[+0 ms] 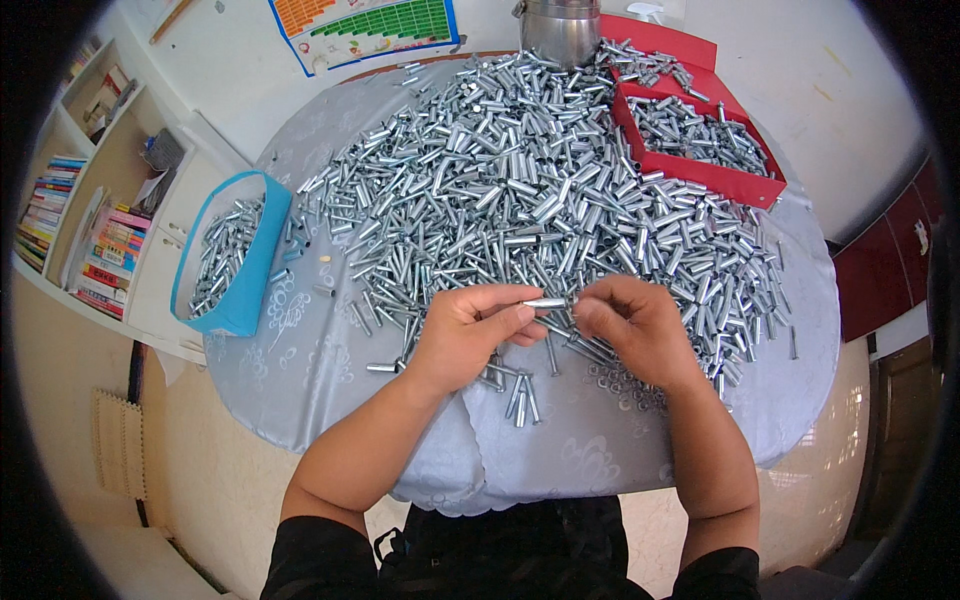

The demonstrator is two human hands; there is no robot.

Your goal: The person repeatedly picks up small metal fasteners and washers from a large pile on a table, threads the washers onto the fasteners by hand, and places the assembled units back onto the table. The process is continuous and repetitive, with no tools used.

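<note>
- While pinched end to end, small metal tube (545, 302) bridging both hands just above the tabletop (330, 350), level and crosswise.
- Left hand (470, 335) fingers (515, 313) clamped on tube's left end.
- Right hand (635, 325) fingers (588, 308) closed on its right end.
- Heap of like tubes (520, 190) just beyond; blue box (250, 270) left, red box (740, 180) right, both holding tubes.
</note>
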